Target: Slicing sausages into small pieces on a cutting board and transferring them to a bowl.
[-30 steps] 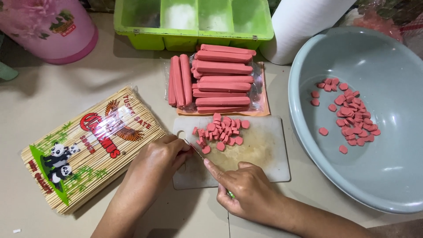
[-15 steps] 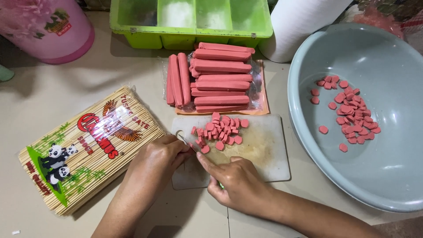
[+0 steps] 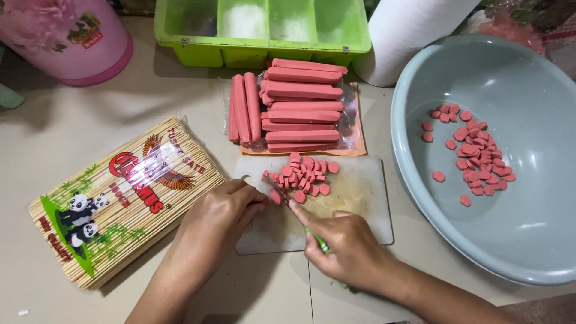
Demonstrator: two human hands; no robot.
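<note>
On the white cutting board (image 3: 360, 198), slicing is underway: left hand (image 3: 225, 210) pinches a sausage stub (image 3: 276, 197), right hand (image 3: 348, 249) clenches a green-handled knife (image 3: 282, 195). Cut rounds (image 3: 306, 174) pile at 12 o'clock; next, another steady downward cut.

Over the last second the right hand (image 3: 351, 249) brought its knife (image 3: 282, 195) forward against the sausage end pinched by the left hand (image 3: 222, 210), and the pile of cut slices (image 3: 303, 174) grew slightly.
</note>
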